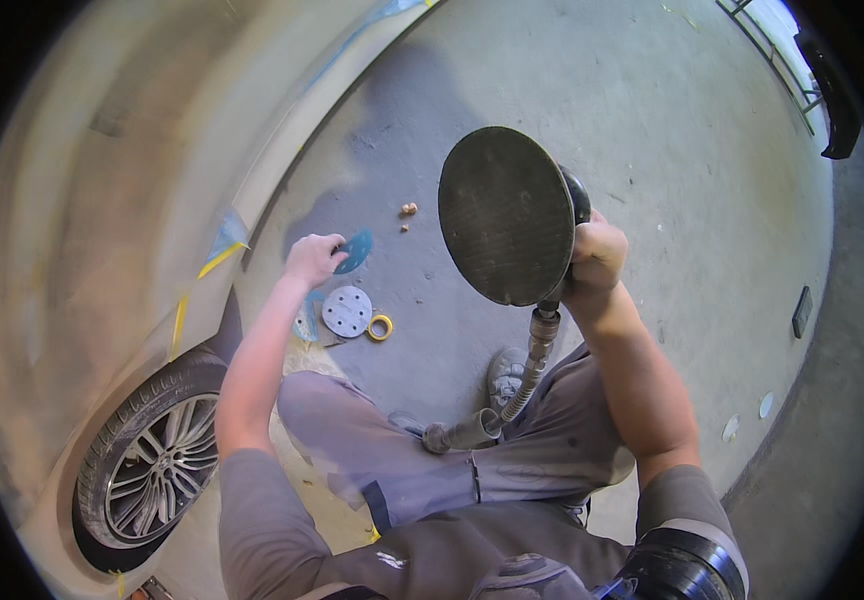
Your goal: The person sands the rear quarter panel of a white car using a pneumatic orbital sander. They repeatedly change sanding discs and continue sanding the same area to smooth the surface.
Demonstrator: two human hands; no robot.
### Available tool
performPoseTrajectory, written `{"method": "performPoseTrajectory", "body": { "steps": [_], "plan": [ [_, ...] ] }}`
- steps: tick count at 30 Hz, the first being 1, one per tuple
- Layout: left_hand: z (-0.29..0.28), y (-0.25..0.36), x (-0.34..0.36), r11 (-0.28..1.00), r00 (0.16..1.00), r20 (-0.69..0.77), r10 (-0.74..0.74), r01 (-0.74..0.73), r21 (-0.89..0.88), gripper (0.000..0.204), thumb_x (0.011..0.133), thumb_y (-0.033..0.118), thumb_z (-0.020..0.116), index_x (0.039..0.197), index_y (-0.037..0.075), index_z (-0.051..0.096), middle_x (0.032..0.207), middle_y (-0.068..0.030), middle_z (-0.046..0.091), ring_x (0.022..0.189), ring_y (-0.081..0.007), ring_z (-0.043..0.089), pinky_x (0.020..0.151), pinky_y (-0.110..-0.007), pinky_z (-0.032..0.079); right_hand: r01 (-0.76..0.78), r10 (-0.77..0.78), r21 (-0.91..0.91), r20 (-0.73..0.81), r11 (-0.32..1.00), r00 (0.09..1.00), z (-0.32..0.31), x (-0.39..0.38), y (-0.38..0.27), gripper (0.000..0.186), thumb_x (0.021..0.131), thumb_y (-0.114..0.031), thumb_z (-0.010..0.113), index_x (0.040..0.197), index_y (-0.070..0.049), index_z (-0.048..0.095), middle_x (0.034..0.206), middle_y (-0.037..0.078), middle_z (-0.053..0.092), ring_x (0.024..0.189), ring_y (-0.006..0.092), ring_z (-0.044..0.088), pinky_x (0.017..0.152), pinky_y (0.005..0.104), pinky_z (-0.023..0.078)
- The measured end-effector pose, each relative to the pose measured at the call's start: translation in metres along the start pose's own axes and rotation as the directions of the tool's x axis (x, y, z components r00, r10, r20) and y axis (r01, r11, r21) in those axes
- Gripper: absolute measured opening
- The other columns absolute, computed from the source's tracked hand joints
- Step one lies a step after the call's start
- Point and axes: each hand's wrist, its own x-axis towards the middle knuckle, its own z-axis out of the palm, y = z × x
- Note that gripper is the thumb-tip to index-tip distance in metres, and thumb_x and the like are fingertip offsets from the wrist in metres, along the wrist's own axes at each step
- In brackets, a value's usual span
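My right hand [600, 250] is closed round the body of a sander, held up off the floor. The sander's large round dark pad [507, 216] faces me, and no disc shows on it. A ribbed hose [527, 385] runs down from the tool between my legs. My left hand [314, 260] pinches the edge of a teal sanding disc [355, 251] with small holes, out to the left above the floor. Below that hand, a pale sanding disc [347, 311] with holes lies on the floor beside a yellow roll of masking tape [380, 327].
A car body panel [142, 170] with sanded patches and strips of yellow tape [220, 260] curves along my left. Its wheel [162, 465] is at lower left. Small tan bits [409, 209] lie on the concrete floor. A dark flat block [802, 311] lies far right.
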Motion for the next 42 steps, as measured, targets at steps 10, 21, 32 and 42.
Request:
{"method": "performPoseTrajectory", "body": {
  "steps": [10, 21, 32, 42],
  "plan": [
    [-0.141, 0.165, -0.106, -0.323, 0.897, -0.355, -0.263, -0.428, -0.844, 0.025, 0.102, 0.013, 0.066, 0.125, 0.004, 0.071, 0.118, -0.0055, 0.074, 0.101, -0.0169, 0.070, 0.091, -0.033, 0.055, -0.110, 0.094, 0.120, 0.129, 0.987, 0.987, 0.004, 0.043, 0.015, 0.091, 0.052, -0.013, 0.053, 0.142, 0.003, 0.049, 0.120, 0.020, 0.066, 0.104, 0.0330, 0.068, 0.096, 0.0368, 0.057],
    [-0.136, 0.213, -0.090, -0.271, 0.876, -0.479, -0.059, -0.476, -0.837, 0.029, 0.103, 0.008, 0.064, 0.129, -0.004, 0.068, 0.112, -0.0106, 0.075, 0.094, -0.0144, 0.071, 0.084, -0.028, 0.056, -0.170, 0.084, 0.287, 0.290, 0.943, 0.953, 0.014, 0.048, 0.021, 0.080, 0.048, -0.009, 0.058, 0.127, 0.001, 0.052, 0.107, 0.016, 0.067, 0.090, 0.0289, 0.070, 0.090, 0.0332, 0.058],
    [-0.145, 0.231, -0.096, 0.168, 0.812, -0.542, -0.217, -0.516, -0.840, 0.020, 0.100, 0.006, 0.070, 0.116, -0.005, 0.075, 0.089, -0.0031, 0.073, 0.074, -0.0069, 0.062, 0.069, -0.021, 0.049, -0.157, 0.094, 0.236, 0.258, 0.959, 0.962, 0.015, 0.048, 0.017, 0.082, 0.045, -0.011, 0.058, 0.126, 0.000, 0.054, 0.107, 0.014, 0.067, 0.094, 0.0279, 0.069, 0.094, 0.0311, 0.056],
    [-0.159, 0.250, -0.092, 0.899, 0.556, -0.831, -0.026, -0.351, -0.262, 0.035, 0.091, 0.009, 0.076, 0.121, -0.006, 0.070, 0.097, -0.0118, 0.062, 0.079, -0.0167, 0.063, 0.068, -0.026, 0.049, -0.198, 0.142, 0.242, 0.228, 0.950, 0.963, 0.014, 0.057, 0.017, 0.083, 0.046, -0.010, 0.057, 0.128, 0.000, 0.053, 0.107, 0.015, 0.067, 0.095, 0.0290, 0.068, 0.094, 0.0333, 0.057]
  ]
}}
